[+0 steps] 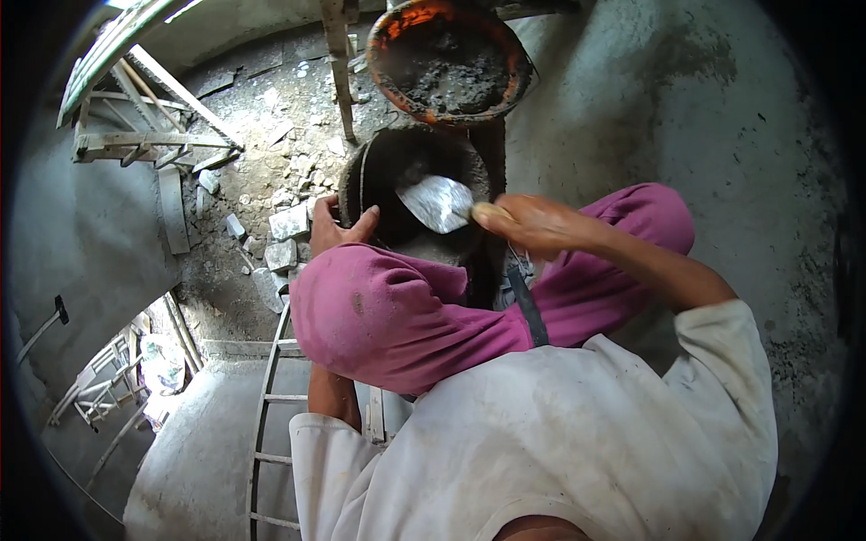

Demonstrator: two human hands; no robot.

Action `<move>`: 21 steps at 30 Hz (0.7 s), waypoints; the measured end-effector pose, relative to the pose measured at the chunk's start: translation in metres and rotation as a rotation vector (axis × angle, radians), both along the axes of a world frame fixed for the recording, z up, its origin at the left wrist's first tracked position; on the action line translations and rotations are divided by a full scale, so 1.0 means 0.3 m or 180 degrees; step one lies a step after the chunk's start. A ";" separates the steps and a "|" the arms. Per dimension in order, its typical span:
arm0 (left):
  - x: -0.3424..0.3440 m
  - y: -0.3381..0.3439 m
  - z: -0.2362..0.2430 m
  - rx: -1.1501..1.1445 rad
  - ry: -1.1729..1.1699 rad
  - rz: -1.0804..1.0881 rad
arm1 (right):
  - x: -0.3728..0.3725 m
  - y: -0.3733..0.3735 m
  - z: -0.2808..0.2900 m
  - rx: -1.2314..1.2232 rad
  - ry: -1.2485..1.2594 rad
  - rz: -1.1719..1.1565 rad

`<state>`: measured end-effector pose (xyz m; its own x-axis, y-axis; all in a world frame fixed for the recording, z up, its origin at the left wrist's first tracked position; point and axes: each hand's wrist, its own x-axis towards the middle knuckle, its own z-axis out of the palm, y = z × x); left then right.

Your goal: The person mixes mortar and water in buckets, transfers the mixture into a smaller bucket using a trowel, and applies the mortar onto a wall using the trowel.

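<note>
In my right hand (pixel 532 224) is a trowel (pixel 437 202), gripped by its handle with the fingers closed round it. Its pale, shiny blade points left, over the mouth of a dark bucket (pixel 364 185). My left hand (pixel 339 227) holds the near left rim of that bucket, thumb and fingers on its edge. The bucket's inside is dark, so its contents cannot be made out. Just beyond stands an orange-rimmed bucket (pixel 386 83), caked with dirt and holding dark, wet-looking mortar (pixel 456 79).
A wooden post (pixel 338 77) rises left of the orange-rimmed bucket. Broken blocks and rubble (pixel 289 222) litter the floor at left. Farther left stands a wooden frame (pixel 162 140); a ladder (pixel 262 457) lies at lower left. A grey plastered wall (pixel 722 135) is on the right.
</note>
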<state>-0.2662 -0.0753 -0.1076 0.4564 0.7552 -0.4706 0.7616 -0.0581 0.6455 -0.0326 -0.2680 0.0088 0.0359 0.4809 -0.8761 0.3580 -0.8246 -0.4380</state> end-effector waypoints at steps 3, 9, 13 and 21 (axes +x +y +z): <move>0.023 -0.010 0.020 -0.0011 -0.0012 0.0044 | -0.037 -0.084 -0.322 0.0497 -0.0289 0.0197; -0.036 0.001 -0.062 -0.0184 0.0203 -0.0006 | -0.012 0.064 -0.117 -0.0654 0.0675 0.0586; 0.018 -0.031 0.009 -0.0296 0.0052 0.0110 | 0.109 0.119 -0.057 -0.0443 0.0012 0.0057; -0.030 0.011 -0.072 -0.0211 0.0123 0.0162 | -0.005 0.073 -0.084 -0.1216 0.0299 0.0555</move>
